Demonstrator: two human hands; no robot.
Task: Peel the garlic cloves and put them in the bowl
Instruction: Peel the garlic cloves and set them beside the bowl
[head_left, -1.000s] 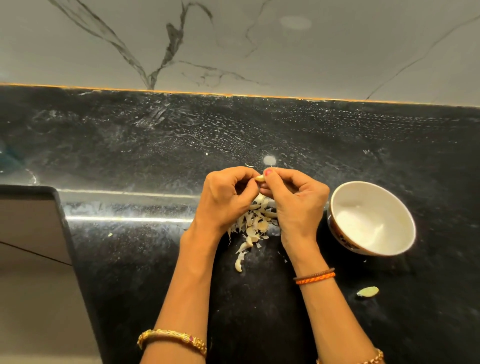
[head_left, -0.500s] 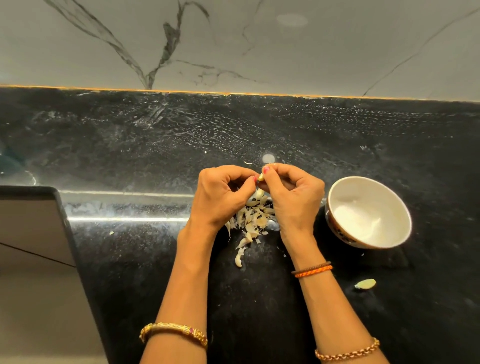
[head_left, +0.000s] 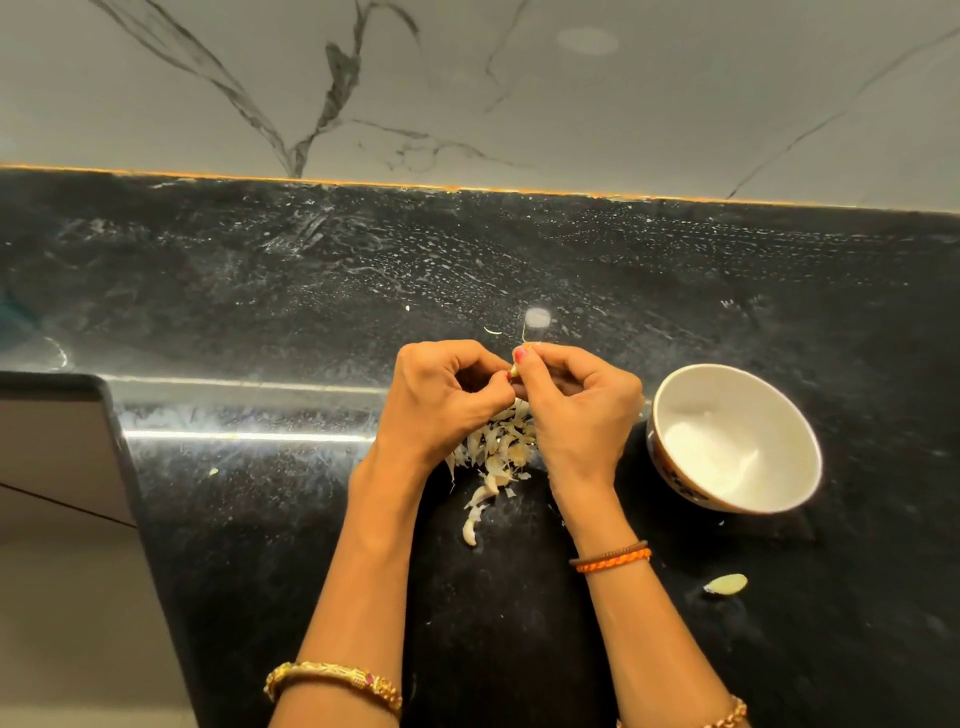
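Over the black counter (head_left: 260, 545), the left hand (head_left: 441, 400) and the right hand (head_left: 582, 410) are curled tight and touch at the fingertips, and both pinch one small garlic clove (head_left: 514, 370) between them, with a thin strand sticking up from it toward 12 o'clock. Right under the hands, at 6 o'clock from the clove, lies a pile of pale garlic skins (head_left: 498, 457) on the counter. The white bowl (head_left: 670, 415) sits at 3 o'clock, just beside the right hand, and one loose clove (head_left: 726, 584) lies on the counter at 6 o'clock from the bowl.
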